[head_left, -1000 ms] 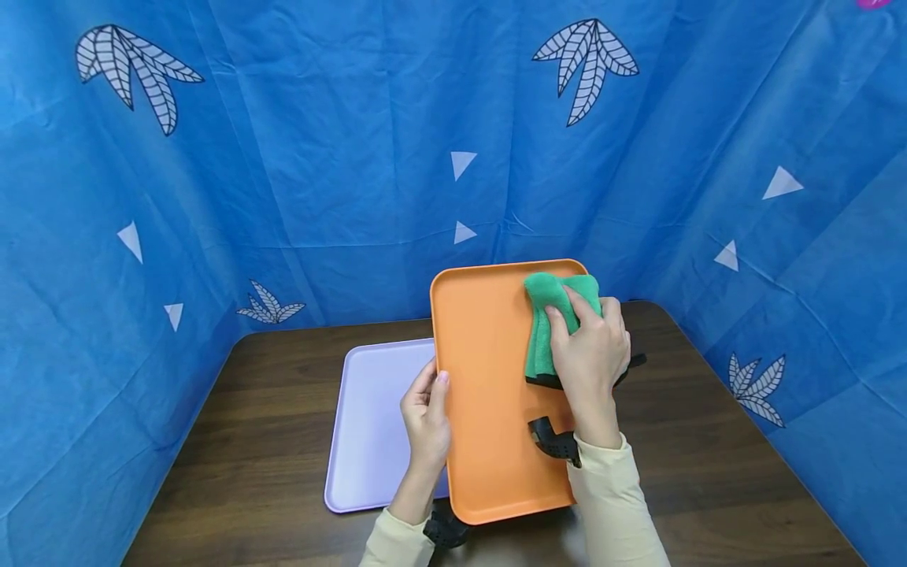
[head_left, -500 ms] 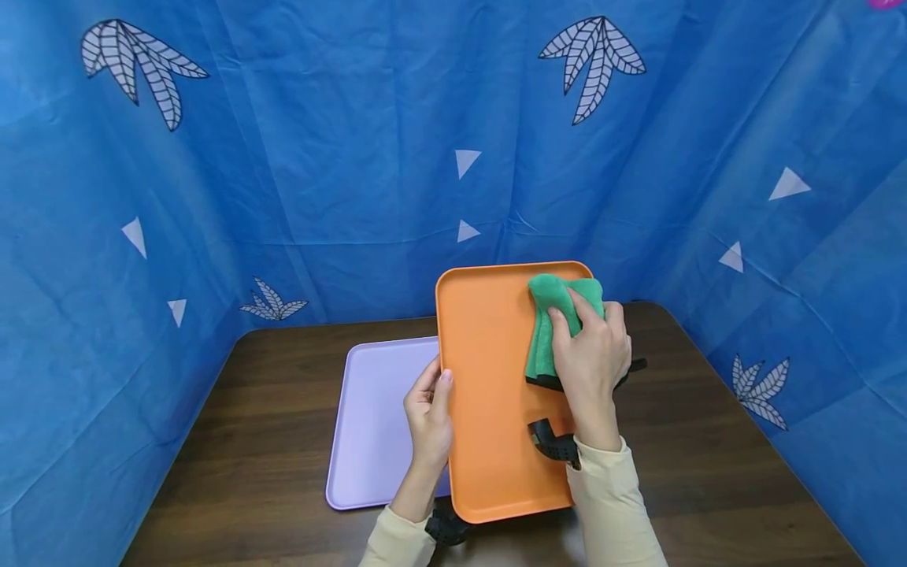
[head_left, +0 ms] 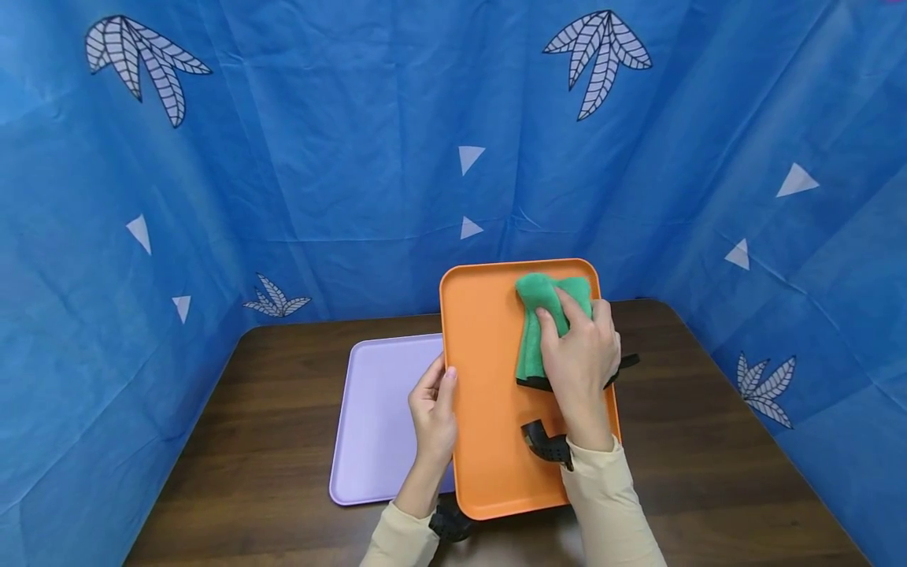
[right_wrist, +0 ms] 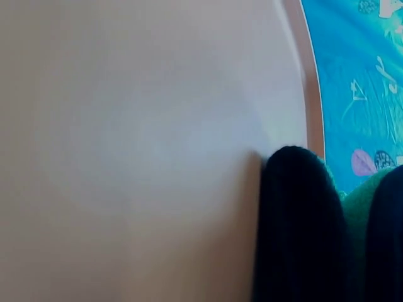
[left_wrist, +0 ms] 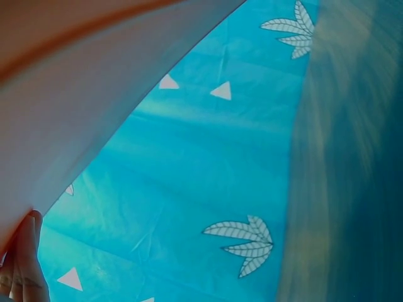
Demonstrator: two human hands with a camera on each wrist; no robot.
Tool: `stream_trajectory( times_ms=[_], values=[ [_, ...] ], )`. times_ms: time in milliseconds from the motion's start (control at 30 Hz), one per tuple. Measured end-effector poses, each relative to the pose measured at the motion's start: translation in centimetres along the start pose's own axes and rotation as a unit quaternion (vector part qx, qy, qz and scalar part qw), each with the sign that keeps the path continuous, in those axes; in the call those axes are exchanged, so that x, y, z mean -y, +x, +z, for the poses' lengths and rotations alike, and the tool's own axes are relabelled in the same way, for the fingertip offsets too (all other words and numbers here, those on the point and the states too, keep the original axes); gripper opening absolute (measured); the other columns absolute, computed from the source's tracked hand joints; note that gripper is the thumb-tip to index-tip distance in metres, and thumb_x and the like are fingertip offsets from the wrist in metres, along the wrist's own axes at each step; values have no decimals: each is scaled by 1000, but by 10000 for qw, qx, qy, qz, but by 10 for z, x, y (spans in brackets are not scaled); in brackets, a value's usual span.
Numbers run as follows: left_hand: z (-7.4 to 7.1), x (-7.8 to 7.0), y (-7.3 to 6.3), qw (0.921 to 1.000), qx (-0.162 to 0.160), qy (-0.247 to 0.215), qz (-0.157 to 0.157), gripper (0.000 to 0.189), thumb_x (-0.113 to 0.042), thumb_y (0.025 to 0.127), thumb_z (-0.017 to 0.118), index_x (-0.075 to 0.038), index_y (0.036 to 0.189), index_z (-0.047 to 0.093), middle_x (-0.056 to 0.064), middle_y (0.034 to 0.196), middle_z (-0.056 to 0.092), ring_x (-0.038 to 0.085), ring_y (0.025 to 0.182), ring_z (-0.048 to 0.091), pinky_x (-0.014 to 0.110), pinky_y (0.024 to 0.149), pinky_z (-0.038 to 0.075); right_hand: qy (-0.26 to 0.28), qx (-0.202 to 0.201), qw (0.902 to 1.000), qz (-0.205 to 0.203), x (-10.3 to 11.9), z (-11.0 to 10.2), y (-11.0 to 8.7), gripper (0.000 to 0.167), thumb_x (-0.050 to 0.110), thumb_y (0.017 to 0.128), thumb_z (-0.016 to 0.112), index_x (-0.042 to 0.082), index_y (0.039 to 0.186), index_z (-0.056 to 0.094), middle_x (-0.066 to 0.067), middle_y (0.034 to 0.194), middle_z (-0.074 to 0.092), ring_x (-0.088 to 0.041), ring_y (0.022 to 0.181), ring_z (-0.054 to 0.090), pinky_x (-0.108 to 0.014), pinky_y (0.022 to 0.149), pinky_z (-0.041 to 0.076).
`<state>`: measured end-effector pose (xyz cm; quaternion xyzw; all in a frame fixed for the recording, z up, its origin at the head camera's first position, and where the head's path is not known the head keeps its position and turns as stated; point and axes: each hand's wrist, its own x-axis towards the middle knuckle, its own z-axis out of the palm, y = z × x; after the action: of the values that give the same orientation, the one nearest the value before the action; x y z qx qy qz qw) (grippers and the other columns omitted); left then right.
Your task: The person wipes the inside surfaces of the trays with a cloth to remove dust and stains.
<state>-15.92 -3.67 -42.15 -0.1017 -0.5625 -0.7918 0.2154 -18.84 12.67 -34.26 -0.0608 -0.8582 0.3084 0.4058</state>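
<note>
An orange tray (head_left: pixel 489 441) is held up at a tilt over the table in the head view. My left hand (head_left: pixel 434 417) grips its left edge, thumb on the front face and fingers behind; the left wrist view shows the tray's underside (left_wrist: pixel 75 119) and the fingers (left_wrist: pixel 28 258) at its edge. My right hand (head_left: pixel 584 354) holds a folded green cloth (head_left: pixel 534 339) with dark trim against the upper right of the tray's face. In the right wrist view the cloth's dark edge (right_wrist: pixel 296 220) lies close to the tray surface (right_wrist: pixel 138 138).
A lavender tray (head_left: pixel 375 425) lies flat on the dark wooden table (head_left: pixel 262 441), partly hidden behind the orange tray and my left hand. Blue curtain (head_left: pixel 340 173) with leaf and triangle prints surrounds the table at the back and sides. Each wrist wears a black camera mount (head_left: pixel 546 442).
My right hand has slid slightly left with the cloth across the orange tray, baring more of its right edge. The left hand keeps its grip; the view has shifted a little.
</note>
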Motion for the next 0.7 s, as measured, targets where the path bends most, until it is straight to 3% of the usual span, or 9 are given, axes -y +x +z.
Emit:
stream_trajectory(
  times_ms=[300, 700],
  values=[
    [2, 1, -1, 10000, -7, -7, -34, 36, -9, 100, 51, 12, 129, 55, 31, 115, 64, 8, 91, 68, 23, 76, 58, -14, -38, 9992, -402, 13, 7, -6, 33, 29, 85, 76, 18, 116, 73, -17, 91, 56, -32, 73, 52, -45, 61, 42],
    [3, 4, -3, 9999, 70, 49, 99, 36, -7, 101, 50, 13, 130, 54, 34, 119, 61, 7, 94, 68, 22, 77, 58, -98, -119, 9921, -1242, 34, 16, -22, 32, 28, 84, 77, 15, 113, 74, -18, 89, 60, -31, 77, 57, -43, 56, 41]
  ],
)
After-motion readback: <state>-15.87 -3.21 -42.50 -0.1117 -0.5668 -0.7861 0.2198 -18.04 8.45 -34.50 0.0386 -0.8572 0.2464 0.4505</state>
